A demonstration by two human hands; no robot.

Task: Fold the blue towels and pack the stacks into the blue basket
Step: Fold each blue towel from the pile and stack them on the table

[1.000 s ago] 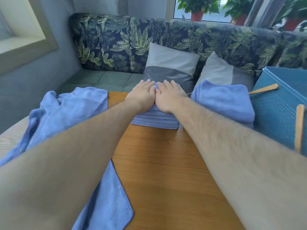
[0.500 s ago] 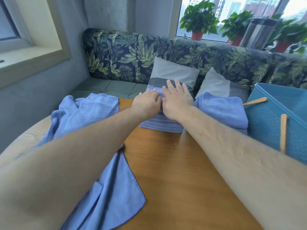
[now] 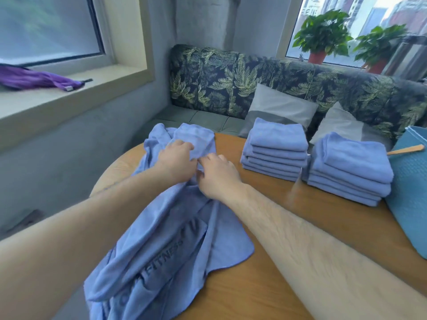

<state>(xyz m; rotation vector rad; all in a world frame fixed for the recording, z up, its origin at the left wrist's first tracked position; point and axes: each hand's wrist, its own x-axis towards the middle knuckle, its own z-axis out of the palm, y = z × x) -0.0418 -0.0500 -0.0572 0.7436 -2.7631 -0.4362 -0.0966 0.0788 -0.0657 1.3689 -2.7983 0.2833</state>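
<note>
A heap of unfolded blue towels (image 3: 166, 239) lies across the left of the round wooden table (image 3: 288, 218). My left hand (image 3: 176, 159) and my right hand (image 3: 218, 175) are side by side on the heap, both pinching its cloth near the far end. Two stacks of folded blue towels stand at the far right: one (image 3: 276, 148) in the middle, the other (image 3: 350, 167) beside the blue basket (image 3: 409, 181). The basket sits at the table's right edge, with a wooden handle (image 3: 406, 149) sticking out.
A leaf-patterned sofa (image 3: 231, 77) with two grey cushions (image 3: 279, 105) runs behind the table. A purple cloth (image 3: 34, 77) lies on the left windowsill. Potted plants (image 3: 321, 35) stand on the far sill.
Both hands left the top of the folded stack and moved left onto the unfolded heap, where they now grip cloth. My view has swung left and up.
</note>
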